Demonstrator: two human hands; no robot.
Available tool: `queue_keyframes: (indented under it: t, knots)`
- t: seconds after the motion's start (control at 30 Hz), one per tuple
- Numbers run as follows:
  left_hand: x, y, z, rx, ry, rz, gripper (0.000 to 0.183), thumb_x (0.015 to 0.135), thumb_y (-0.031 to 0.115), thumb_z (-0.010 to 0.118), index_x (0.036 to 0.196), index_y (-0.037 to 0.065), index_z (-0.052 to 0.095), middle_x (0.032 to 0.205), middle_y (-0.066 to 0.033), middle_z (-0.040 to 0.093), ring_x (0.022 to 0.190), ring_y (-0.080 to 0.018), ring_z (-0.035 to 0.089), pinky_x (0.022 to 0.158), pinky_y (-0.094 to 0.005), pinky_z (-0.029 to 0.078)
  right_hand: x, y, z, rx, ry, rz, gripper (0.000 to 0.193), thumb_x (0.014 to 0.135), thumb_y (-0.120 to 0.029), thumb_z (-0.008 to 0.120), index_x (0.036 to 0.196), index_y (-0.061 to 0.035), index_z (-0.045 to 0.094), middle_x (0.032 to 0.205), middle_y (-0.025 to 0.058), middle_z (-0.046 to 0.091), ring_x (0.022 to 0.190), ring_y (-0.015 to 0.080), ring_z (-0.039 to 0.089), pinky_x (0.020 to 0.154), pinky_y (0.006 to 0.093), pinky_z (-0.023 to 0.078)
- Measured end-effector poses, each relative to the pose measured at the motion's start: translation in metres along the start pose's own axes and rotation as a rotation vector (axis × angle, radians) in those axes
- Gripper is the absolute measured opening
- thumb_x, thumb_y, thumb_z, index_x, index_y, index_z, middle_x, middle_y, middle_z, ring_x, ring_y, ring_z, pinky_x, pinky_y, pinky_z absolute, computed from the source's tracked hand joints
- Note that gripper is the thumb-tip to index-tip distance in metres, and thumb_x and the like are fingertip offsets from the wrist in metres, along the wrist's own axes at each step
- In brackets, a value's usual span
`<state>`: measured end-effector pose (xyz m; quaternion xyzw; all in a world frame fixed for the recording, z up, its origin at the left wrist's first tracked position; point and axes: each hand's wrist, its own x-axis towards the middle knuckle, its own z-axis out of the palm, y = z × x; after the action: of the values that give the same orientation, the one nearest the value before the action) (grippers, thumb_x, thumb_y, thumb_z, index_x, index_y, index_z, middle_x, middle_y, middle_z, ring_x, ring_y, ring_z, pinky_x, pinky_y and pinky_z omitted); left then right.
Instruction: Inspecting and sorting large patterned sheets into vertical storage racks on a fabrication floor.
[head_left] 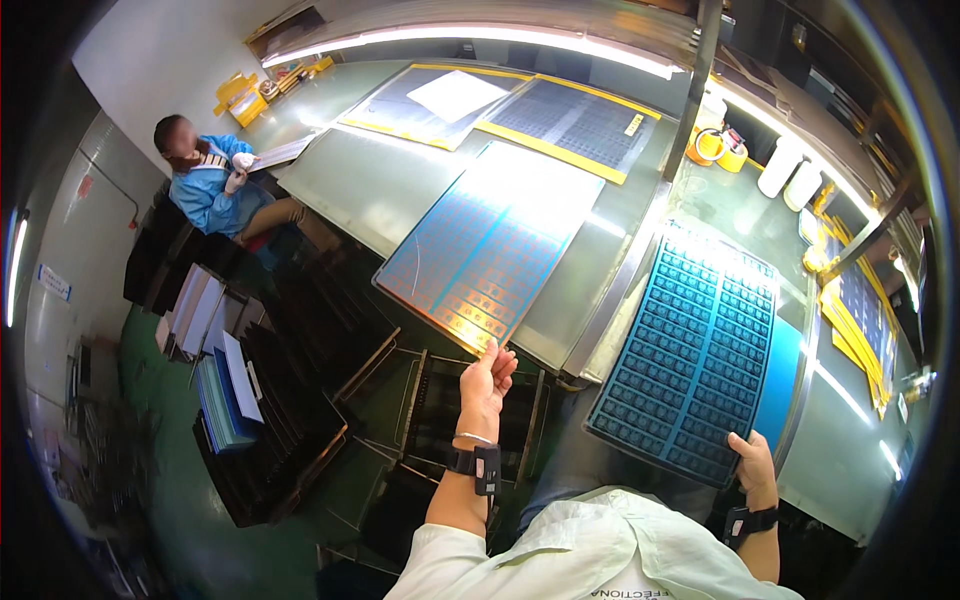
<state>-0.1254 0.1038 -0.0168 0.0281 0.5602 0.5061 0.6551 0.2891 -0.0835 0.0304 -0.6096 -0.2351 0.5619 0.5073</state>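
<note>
My left hand (487, 378) pinches the near corner of a copper-and-blue circuit board panel (470, 260). That panel slants across the metal table's edge, its far end washed out by glare. In my right hand (756, 464) is the lower right corner of a blue circuit board panel (690, 340) covered in rows of dark rectangles. The thumb lies on top of it and the fingers go underneath. A plain blue sheet (781, 375) shows beneath this panel's right side.
Yellow-edged film sheets (575, 120) lie at the table's back, one under a white sheet (457, 95). Tape rolls (708, 147) and white bottles (780, 166) stand at right. A metal post (690, 95) rises between the tables. Black racks (275, 440) fill the left floor; a co-worker (210, 190) sits beyond.
</note>
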Motion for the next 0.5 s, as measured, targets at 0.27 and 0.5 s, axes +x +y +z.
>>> queue_keyframes:
  t: [0.27, 0.5]
  knots:
    - [-0.031, -0.019, 0.009, 0.179, -0.127, 0.037, 0.024, 0.086, 0.031, 0.064, 0.086, 0.006, 0.064, 0.075, -0.0038, 0.067, 0.063, -0.0105, 0.064, 0.051, -0.0194, 0.045, -0.011, -0.059, 0.032, -0.993, 0.356, -0.393, 0.018, 0.088, -0.013, 0.054, 0.075, -0.0005, 0.058, 0.064, 0.006, 0.061, 0.059, 0.0108, 0.058, 0.054, 0.0228, 0.046]
    - [-0.06, -0.051, 0.011, 0.352, -0.231, 0.063, 0.026, 0.086, 0.031, 0.063, 0.086, 0.005, 0.063, 0.071, -0.0023, 0.065, 0.06, -0.0083, 0.061, 0.053, -0.0182, 0.045, 0.064, -0.031, 0.194, -0.382, -0.475, 0.078, 0.032, 0.094, -0.026, 0.049, 0.104, 0.0026, 0.059, 0.086, 0.011, 0.066, 0.07, 0.0138, 0.063, 0.061, 0.0251, 0.053]
